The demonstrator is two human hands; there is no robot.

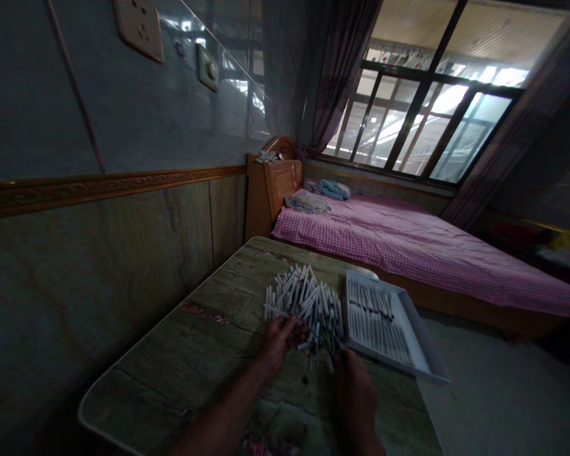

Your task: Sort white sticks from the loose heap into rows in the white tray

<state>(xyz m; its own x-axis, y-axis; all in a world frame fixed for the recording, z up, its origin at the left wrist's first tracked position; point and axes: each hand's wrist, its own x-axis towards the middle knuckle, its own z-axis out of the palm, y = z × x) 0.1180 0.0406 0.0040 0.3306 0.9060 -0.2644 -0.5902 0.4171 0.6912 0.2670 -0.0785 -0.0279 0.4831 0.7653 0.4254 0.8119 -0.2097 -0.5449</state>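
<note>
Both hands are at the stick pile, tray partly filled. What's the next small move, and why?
Probably pick a few sticks from the pile of white sticks with the left hand and lay them in the tray, parallel to its rows. The pile lies loose and crossed beside the tray, whose right side looks bare; the left hand touches the pile's near edge.
</note>
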